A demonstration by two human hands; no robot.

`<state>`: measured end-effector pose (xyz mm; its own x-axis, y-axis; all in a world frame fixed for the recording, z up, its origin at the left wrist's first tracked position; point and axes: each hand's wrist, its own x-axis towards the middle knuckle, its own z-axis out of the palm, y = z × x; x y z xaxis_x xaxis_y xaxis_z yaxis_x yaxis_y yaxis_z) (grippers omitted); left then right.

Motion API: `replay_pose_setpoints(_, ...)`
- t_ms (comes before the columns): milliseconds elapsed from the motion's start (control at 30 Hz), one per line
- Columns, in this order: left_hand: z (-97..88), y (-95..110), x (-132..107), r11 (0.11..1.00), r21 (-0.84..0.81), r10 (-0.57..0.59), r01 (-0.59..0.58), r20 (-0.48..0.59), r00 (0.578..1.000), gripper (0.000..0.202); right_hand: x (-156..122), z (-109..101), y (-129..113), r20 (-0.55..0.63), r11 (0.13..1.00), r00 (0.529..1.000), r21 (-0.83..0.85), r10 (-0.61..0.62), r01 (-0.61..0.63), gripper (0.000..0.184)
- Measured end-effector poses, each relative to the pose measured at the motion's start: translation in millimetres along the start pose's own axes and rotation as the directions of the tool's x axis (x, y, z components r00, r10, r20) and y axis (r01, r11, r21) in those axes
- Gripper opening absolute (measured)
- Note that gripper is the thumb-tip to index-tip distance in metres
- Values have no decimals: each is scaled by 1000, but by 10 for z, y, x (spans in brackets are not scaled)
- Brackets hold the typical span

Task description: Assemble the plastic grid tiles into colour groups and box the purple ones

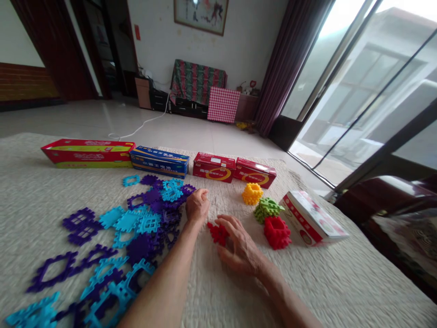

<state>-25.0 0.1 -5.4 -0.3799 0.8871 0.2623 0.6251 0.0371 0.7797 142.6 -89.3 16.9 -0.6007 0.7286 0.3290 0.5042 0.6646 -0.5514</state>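
Observation:
My left hand (197,206) is closed beside the right edge of a pile of toy interlocking tiles, and its curled fingers hide anything in them. Purple tiles (139,248) and light blue tiles (124,220) with notched edges make up that pile; some are solid, others have window-like openings. Curved around a small red interlocking block (217,233), my right hand (239,243) rests low over the bedding, thumb on the near side. Three assembled blocks stand to its right: a yellow one (252,194), a green one (268,209) and a red one (277,233).
A row of boxes lines the far side: a red and green box (90,155), a blue box (160,163) and two dark red boxes (214,167). A white and red box (314,218) lies at the right. All sit on a beige quilted cover (327,282).

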Motion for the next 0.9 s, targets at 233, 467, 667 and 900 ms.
replay_pose_setpoints(233,37,-16,28,999,32,-23,23,-21,1000,34,-7,-57,147,4,994,1000,108,-19,19,52)
replay_pose_setpoints(467,56,-38,45,999,48,-25,26,-18,1000,35,10,71,47,-8,996,1000,-89,-29,28,42)
replay_pose_setpoints(667,70,-45,60,999,45,-29,29,-10,1000,35,57,212,-18,-130,963,986,-237,102,-131,17)
replay_pose_setpoints(900,81,-53,69,998,57,-39,39,-7,999,33,55,129,-24,-241,821,895,-362,375,-441,14)
